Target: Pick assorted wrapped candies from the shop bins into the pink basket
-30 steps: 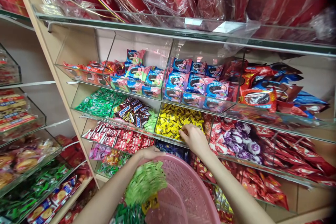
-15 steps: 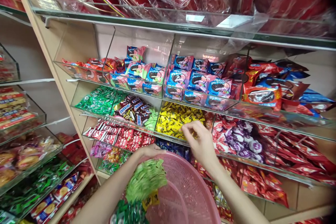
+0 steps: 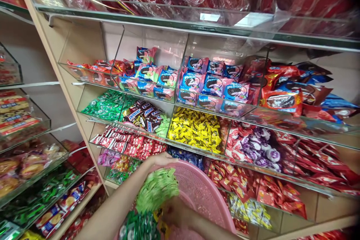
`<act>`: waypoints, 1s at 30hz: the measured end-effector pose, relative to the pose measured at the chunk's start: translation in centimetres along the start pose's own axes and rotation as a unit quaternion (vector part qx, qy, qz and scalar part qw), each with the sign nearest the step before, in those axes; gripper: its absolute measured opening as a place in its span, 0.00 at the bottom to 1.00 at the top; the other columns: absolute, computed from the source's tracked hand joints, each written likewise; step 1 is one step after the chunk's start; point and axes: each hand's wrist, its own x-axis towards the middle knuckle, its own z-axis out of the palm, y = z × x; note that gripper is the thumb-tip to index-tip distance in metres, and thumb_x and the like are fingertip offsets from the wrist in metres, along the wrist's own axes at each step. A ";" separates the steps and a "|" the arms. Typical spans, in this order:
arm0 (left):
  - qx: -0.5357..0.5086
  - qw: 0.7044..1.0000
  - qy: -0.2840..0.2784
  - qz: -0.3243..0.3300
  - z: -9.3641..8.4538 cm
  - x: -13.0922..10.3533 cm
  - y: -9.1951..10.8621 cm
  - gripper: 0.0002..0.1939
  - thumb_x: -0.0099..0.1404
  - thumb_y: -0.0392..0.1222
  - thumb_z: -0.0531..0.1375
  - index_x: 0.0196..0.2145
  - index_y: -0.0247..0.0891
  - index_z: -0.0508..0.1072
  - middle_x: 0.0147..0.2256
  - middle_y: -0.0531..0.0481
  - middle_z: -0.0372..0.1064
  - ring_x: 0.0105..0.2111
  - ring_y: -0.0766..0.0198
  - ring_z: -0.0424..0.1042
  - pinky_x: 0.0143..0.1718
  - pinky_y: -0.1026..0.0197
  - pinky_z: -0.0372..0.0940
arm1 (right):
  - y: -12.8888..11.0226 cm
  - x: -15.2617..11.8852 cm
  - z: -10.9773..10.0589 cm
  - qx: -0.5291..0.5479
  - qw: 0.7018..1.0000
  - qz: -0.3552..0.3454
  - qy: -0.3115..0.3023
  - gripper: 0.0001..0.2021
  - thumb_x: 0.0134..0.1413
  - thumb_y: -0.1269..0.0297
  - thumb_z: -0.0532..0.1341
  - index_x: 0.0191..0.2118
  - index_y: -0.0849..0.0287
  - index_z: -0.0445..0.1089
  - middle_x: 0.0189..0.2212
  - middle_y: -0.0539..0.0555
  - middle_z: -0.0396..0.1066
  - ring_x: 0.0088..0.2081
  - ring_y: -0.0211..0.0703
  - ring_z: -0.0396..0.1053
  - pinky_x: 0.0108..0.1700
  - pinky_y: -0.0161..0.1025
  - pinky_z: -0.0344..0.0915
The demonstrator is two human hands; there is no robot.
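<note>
My left hand (image 3: 162, 160) is wrapped over the far left rim of a pink plastic basket (image 3: 208, 180). Down inside the basket is my right hand (image 3: 177, 212), its fingers smeared and partly hidden, so I cannot make out whether they hold anything. Yellow-wrapped candies (image 3: 163, 228) lie right by its fingers. Light green packets (image 3: 157, 189) are heaped against the basket's left side. Nearer to me are dark green packets (image 3: 138, 225). Beyond the basket, a shelf compartment holds a pile of yellow-wrapped candies (image 3: 195, 129).
Clear-fronted shelves rise ahead, with Snickers bars (image 3: 143, 114), blue cookie packs (image 3: 213, 84), purple-and-white candies (image 3: 261, 150) and red packets (image 3: 227, 176). Another shelf unit stands on the left with packaged snacks (image 3: 17, 110). A glass shelf edge (image 3: 168, 22) runs above, under plastic-wrapped red items.
My right hand has moved from the yellow candy compartment down and left into the basket. My left hand stays on the rim.
</note>
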 end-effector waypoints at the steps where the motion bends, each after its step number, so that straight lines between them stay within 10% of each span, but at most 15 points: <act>1: 0.002 1.000 0.001 -0.001 0.0 0.0 0.0 0.32 0.46 0.67 0.53 0.27 0.31 0.73 0.22 0.52 0.66 0.21 0.70 0.61 0.23 0.67 0.56 | 0.3 0.2 0.2 -0.003 1.000 0.003 -0.004 0.06 0.32 0.72 0.54 0.12 0.60 0.59 0.11 0.45 0.54 0.16 0.31 0.51 0.19 0.31 0.45; 8: -0.009 1.000 0.005 -0.012 0.1 -0.1 0.4 0.32 0.45 0.67 0.53 0.26 0.30 0.72 0.20 0.52 0.65 0.20 0.70 0.61 0.22 0.68 0.54 | -3.4 -1.1 -1.7 -0.120 0.974 -0.098 0.165 0.06 0.39 0.72 0.54 0.17 0.60 0.64 0.15 0.46 0.60 0.21 0.32 0.55 0.22 0.31 0.46; 15: -0.012 1.000 0.009 -0.010 0.1 -0.2 0.6 0.31 0.45 0.66 0.54 0.26 0.30 0.73 0.18 0.54 0.63 0.19 0.72 0.57 0.20 0.68 0.51 | -8.8 -5.9 -8.0 -0.155 0.924 -0.175 0.302 0.11 0.51 0.67 0.50 0.24 0.59 0.67 0.19 0.47 0.65 0.22 0.33 0.59 0.24 0.30 0.51; 22: -0.045 0.998 -0.004 -0.031 0.1 0.0 0.6 0.31 0.44 0.65 0.56 0.28 0.30 0.73 0.22 0.50 0.68 0.21 0.69 0.62 0.23 0.67 0.55 | -9.7 -9.5 -15.0 -0.258 0.815 -0.200 0.480 0.12 0.55 0.61 0.49 0.36 0.58 0.67 0.31 0.55 0.67 0.33 0.42 0.63 0.36 0.37 0.58; 30: -0.025 0.999 0.001 -0.023 0.0 0.5 -0.3 0.31 0.45 0.65 0.55 0.28 0.30 0.74 0.25 0.48 0.70 0.22 0.68 0.64 0.24 0.66 0.56 | -9.2 -9.4 -17.6 -0.388 0.777 -0.127 0.479 0.12 0.55 0.63 0.49 0.32 0.57 0.68 0.28 0.54 0.64 0.34 0.42 0.62 0.35 0.37 0.57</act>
